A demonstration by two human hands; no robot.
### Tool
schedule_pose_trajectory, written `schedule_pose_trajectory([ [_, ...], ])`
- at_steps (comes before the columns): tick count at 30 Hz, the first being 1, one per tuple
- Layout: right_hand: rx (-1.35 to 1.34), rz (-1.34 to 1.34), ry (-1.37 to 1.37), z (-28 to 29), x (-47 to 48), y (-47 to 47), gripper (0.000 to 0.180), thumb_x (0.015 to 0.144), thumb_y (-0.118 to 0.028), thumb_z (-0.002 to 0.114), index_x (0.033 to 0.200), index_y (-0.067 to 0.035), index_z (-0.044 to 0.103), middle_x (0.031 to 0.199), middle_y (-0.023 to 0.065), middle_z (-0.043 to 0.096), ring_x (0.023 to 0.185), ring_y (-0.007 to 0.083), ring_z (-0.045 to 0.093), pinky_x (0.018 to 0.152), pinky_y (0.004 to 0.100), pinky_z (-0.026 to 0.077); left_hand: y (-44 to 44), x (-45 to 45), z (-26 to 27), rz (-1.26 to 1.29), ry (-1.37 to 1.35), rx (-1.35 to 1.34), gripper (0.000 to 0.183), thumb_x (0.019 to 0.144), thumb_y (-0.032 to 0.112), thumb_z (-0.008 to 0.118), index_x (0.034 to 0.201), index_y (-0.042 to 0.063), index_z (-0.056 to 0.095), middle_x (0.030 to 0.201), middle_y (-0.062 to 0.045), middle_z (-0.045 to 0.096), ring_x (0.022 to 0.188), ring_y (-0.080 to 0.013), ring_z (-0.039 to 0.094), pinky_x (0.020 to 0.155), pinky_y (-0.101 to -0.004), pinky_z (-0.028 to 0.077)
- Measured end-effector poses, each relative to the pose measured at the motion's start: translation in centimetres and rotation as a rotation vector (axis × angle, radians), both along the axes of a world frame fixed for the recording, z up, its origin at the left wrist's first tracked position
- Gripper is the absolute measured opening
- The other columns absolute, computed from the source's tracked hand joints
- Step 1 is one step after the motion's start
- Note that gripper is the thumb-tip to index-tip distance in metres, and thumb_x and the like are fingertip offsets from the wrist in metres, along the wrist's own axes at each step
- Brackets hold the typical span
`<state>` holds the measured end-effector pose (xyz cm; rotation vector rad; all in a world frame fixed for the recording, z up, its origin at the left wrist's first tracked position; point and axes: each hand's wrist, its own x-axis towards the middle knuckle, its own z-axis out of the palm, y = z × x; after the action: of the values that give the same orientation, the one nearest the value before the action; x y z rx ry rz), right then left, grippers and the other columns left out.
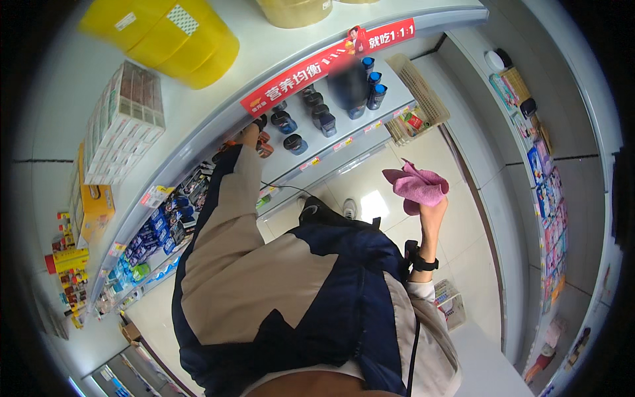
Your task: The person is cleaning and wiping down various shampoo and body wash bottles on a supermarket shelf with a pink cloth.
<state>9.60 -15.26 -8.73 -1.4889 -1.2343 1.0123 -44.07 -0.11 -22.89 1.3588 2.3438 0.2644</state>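
Observation:
My right hand (pixel 432 211) grips a crumpled pink cloth (pixel 420 184) above the tiled floor, to the right of my body. Under the upper shelf, my left arm reaches into the lower shelf (pixel 342 130). Only part of my left hand (pixel 251 133) shows there, beside orange-and-black containers (pixel 264 148); its fingers are largely hidden. Dark bottles (pixel 295 144) with black caps stand in rows to the right of that hand. Farther right are bottles with blue caps (pixel 378 95).
Yellow tubs (pixel 183 44) and stacked boxes (pixel 126 124) stand on the upper shelf. A beige plastic basket (pixel 431 99) is at the lower shelf's right end. Another basket (pixel 452 310) sits on the floor behind my right arm. Shelving with packets (pixel 550 218) lines the right side.

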Motion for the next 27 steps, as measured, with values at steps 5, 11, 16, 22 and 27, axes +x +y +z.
schedule_pose_trajectory([
  [5, 0.019, -0.022, -0.038, 2.0, -0.7, -1.2, 0.027, 0.09, -0.012, 0.061, 0.113, 0.002, 0.065, 0.098, 0.0075, 0.07, 0.088, 0.0125, 0.063, 0.078, 0.0278, 0.05, -2.9, -2.2, -5.2, -0.061, 0.068, -0.296, 0.058, 0.073, 0.042, 0.081, 0.115, 0.006, 0.063, 0.117, -0.013, 0.066, 0.107, -0.0279, 0.063, 0.09, -0.0383, 0.049],
  [11, -0.094, -0.055, -0.008, 2.9, -0.8, -3.1, 0.027, 0.09, -0.012, 0.061, 0.113, 0.001, 0.065, 0.1, 0.0072, 0.07, 0.088, 0.0113, 0.063, 0.078, 0.0263, 0.049, -2.6, -2.3, -7.7, -0.116, 0.099, -0.396, 0.06, 0.074, 0.042, 0.081, 0.117, 0.004, 0.063, 0.117, -0.014, 0.066, 0.106, -0.0274, 0.063, 0.091, -0.0385, 0.049],
  [16, -0.047, -0.056, 0.005, 2.6, -0.5, -4.0, 0.029, 0.086, -0.009, 0.062, 0.113, 0.001, 0.065, 0.098, 0.0069, 0.07, 0.087, 0.0114, 0.063, 0.078, 0.0266, 0.05, -1.7, -3.5, -4.5, -0.138, 0.15, -0.251, 0.061, 0.075, 0.041, 0.08, 0.119, 0.003, 0.063, 0.116, -0.015, 0.066, 0.106, -0.0269, 0.063, 0.091, -0.0386, 0.048],
  [22, -0.029, -0.014, 0.146, 2.6, -0.7, -2.3, 0.03, 0.086, -0.014, 0.064, 0.113, 0.001, 0.065, 0.098, 0.0067, 0.07, 0.086, 0.0117, 0.063, 0.077, 0.0274, 0.051, -4.9, -0.7, 9.1, -0.139, 0.066, 0.42, 0.062, 0.076, 0.041, 0.08, 0.12, 0.002, 0.063, 0.116, -0.016, 0.066, 0.105, -0.0264, 0.063, 0.091, -0.0389, 0.047],
  [27, 0.015, -0.043, 0.567, 0.0, -3.5, 1.9, 0.035, 0.088, -0.019, 0.068, 0.115, 0.002, 0.062, 0.105, 0.0065, 0.067, 0.096, 0.0147, 0.063, 0.084, 0.0299, 0.05, -14.1, 11.9, 21.1, 0.079, -0.57, 0.628, 0.041, 0.077, 0.012, 0.081, 0.112, -0.002, 0.067, 0.1, -0.012, 0.07, 0.083, -0.0153, 0.066, 0.077, -0.0283, 0.053],
])
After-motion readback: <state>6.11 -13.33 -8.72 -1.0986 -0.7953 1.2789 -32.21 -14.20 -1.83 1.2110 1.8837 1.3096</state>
